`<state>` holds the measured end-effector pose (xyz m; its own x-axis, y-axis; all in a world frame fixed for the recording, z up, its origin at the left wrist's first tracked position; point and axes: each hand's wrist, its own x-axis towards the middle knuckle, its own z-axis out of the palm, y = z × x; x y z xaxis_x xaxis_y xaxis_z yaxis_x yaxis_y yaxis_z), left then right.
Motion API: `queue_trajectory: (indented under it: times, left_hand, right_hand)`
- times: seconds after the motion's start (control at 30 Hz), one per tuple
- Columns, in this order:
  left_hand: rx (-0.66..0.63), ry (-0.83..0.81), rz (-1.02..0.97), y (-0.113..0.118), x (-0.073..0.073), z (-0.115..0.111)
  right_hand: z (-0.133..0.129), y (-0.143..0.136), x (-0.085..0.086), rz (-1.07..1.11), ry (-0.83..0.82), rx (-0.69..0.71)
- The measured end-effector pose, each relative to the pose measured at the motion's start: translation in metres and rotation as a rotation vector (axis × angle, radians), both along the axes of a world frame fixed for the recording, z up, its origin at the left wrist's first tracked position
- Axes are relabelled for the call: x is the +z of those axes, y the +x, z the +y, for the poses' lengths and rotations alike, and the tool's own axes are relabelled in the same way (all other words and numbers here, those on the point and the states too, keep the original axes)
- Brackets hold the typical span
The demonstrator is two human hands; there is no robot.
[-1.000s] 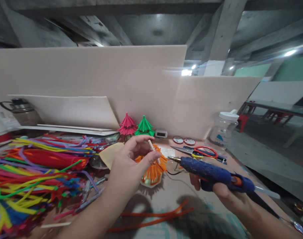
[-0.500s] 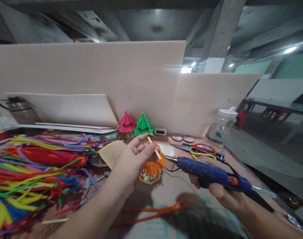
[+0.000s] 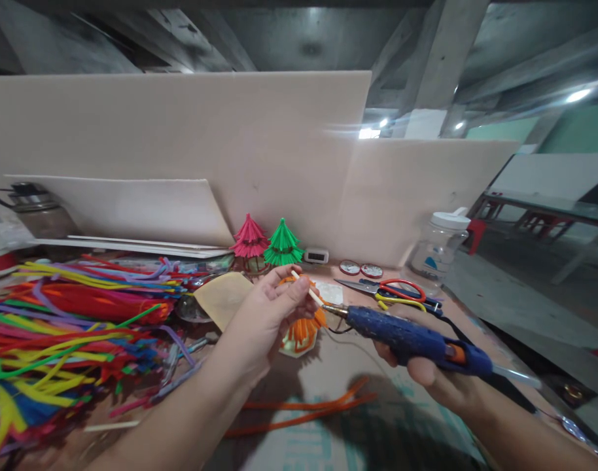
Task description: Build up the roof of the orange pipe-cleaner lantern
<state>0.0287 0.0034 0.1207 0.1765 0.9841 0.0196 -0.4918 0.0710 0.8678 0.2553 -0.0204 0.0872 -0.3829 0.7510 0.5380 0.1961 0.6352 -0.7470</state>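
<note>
Between the thumb and fingers of my left hand [image 3: 279, 301] is a short pale wooden stick [image 3: 315, 296], tilted down to the right. My right hand [image 3: 429, 366] grips a blue hot glue gun [image 3: 397, 333], its metal nozzle at the lower end of the stick. A clear glue stick [image 3: 515, 375] pokes out of the gun's back. Just behind and below my left fingers is an orange fringed pipe-cleaner piece [image 3: 306, 329] on a pale base, partly hidden by the hand. Orange pipe cleaners [image 3: 299, 418] lie on the table in front.
Many coloured pipe cleaners [image 3: 73, 327] heap up at left. A pink tree [image 3: 250, 237] and a green tree [image 3: 282, 243] stand at the back. Scissors [image 3: 397, 289] lie behind the glue gun, near a clear plastic jug [image 3: 439, 252]. Pale boards [image 3: 181, 131] wall off the back.
The stick's lower end has shifted right and now meets the glue gun's nozzle. My left hand has turned slightly, and the orange piece shows a little farther right.
</note>
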Motion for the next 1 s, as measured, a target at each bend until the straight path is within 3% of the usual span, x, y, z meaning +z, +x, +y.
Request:
queue_trajectory:
  times: [0.47, 0.8, 1.0]
  left_hand:
    - [-0.038, -0.013, -0.020, 0.0001, -0.0022, -0.0010]
    - [-0.040, -0.024, -0.034, 0.0000, -0.0009, -0.0021]
    - [-0.048, -0.033, -0.032, -0.0001, -0.0013, -0.0028]
  right_hand:
    - [-0.0009, 0.0034, -0.0061, -0.013, 0.002, -0.016]
    - [-0.0027, 0.0032, -0.0008, -0.057, 0.007, -0.052]
    - [0.0011, 0.0053, -0.0076, -0.085, 0.084, -0.078]
